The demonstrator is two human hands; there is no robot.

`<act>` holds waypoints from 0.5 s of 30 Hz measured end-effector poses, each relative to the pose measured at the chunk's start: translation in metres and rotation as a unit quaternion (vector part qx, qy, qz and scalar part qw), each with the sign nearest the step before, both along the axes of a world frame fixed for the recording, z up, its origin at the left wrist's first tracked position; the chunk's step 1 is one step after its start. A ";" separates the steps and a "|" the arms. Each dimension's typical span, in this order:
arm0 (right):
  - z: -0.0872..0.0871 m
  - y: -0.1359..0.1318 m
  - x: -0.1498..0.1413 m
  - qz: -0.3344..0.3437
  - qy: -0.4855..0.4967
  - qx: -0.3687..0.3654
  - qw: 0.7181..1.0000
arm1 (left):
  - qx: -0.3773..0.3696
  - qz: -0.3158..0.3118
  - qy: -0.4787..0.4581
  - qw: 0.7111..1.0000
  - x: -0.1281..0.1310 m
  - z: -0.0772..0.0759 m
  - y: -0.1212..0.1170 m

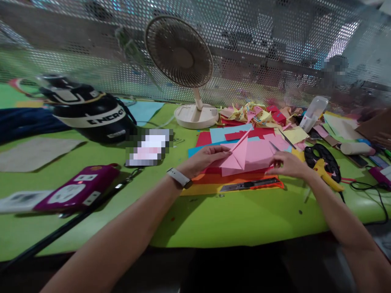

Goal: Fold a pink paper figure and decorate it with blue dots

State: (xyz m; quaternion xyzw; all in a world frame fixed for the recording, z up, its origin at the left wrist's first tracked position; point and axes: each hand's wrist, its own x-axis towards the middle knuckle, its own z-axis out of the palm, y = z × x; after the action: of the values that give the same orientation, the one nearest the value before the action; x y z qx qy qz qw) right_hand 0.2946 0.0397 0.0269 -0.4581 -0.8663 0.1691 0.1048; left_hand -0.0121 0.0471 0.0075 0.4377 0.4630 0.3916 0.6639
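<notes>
My left hand [210,158], with a pale watch strap on its wrist, pinches a folded pink paper [236,156] by its left side. The paper has creases and a point standing up. To its right my right hand [285,165] is closed with curled fingers, apart from the folded paper. A thin grey pointed piece [273,146] shows just above its fingertips; what it belongs to is hidden. Beneath both hands lies a stack of coloured sheets, with a flat pink sheet [259,154] on top. A utility knife [252,184] rests on the orange sheets in front.
A fan [197,116] and a heap of paper scraps [253,114] stand behind. At left are a large black bottle [91,116], a phone [149,147] and a purple device [77,189]. A yellow glue gun [326,175] and a black palette-like holder [322,160] lie at right.
</notes>
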 end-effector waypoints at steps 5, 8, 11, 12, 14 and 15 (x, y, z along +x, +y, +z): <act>0.000 -0.023 -0.025 0.093 -0.088 -0.053 0.990 | -0.008 0.012 -0.001 1.000 -0.002 -0.003 0.002; -0.001 -0.025 -0.027 0.111 -0.104 -0.043 0.987 | -0.018 0.032 -0.005 0.999 -0.003 -0.003 0.003; 0.000 -0.020 -0.020 0.117 -0.077 -0.057 0.988 | -0.012 0.063 -0.015 0.998 -0.008 -0.001 0.006; 0.000 -0.017 -0.016 0.113 -0.060 -0.059 0.990 | -0.005 0.077 -0.016 0.997 -0.010 0.000 0.007; 0.003 -0.009 -0.006 0.076 -0.022 -0.042 0.996 | 0.018 0.101 -0.010 0.995 -0.017 0.000 0.010; 0.004 -0.004 -0.001 0.042 -0.005 -0.025 0.999 | 0.031 0.104 0.001 0.994 -0.020 -0.001 0.012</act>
State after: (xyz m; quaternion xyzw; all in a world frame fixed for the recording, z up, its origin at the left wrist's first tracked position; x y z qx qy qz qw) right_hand 0.2939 0.0353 0.0308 -0.4249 -0.8806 0.1931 0.0819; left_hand -0.0318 0.0588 0.0069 0.4082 0.4940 0.4722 0.6053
